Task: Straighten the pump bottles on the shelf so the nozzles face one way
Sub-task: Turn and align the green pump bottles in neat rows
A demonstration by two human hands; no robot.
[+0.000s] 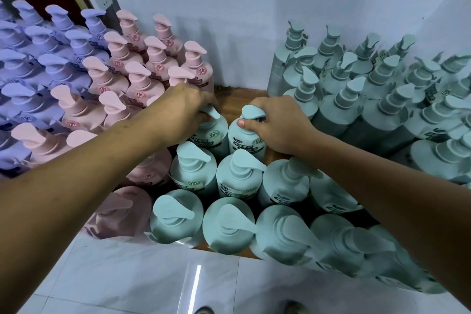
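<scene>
Two teal pump bottles stand side by side on the wooden shelf (230, 102) at mid-frame. My left hand (183, 109) is closed around the pump of the left teal bottle (215, 132); its nozzle tip pokes out to the right of my fingers. My right hand (276, 126) grips the neck of the right teal bottle (244, 139), whose nozzle points left over my thumb. In front of them, several teal bottles (237, 176) in two rows have nozzles pointing right.
Pink bottles (142, 76) and purple bottles (48, 64) fill the left side, nozzles mostly pointing right. More teal bottles (377, 89) crowd the right against the white wall, nozzles turned various ways. A bare patch of shelf lies behind my hands. White tiled floor (153, 275) is below.
</scene>
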